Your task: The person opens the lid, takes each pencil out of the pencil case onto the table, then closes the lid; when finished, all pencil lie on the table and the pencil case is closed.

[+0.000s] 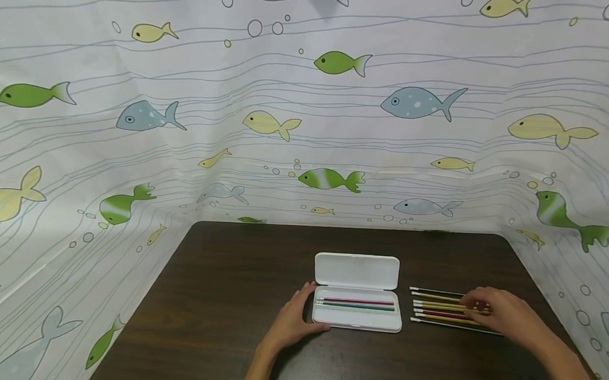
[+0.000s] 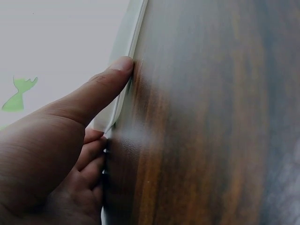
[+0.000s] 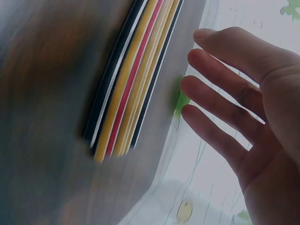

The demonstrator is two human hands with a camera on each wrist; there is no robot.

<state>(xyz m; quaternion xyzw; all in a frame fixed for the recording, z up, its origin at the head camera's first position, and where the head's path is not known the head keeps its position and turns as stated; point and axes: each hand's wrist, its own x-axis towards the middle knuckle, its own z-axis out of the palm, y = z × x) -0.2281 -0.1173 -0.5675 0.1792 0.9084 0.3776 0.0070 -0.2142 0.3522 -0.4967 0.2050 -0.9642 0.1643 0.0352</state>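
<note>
A white pencil case [image 1: 354,321] lies on the table, its lid [image 1: 357,271] tipped back. Inside are a red pencil [image 1: 366,301] and a green pencil [image 1: 365,307], side by side. My left hand [image 1: 294,318] holds the case's left end, thumb at the front edge and fingers toward the back; the left wrist view shows the thumb [image 2: 101,91] along that edge. To the right of the case lies a row of pencils [image 1: 434,313], yellow, red and dark. Over their right part hovers my right hand [image 1: 504,315], fingers spread and nothing between them in the right wrist view.
The dark wooden table [image 1: 215,323] is bordered at the back and both sides by a white fish-print sheet [image 1: 288,97]. The raised lid stands along the back of the case.
</note>
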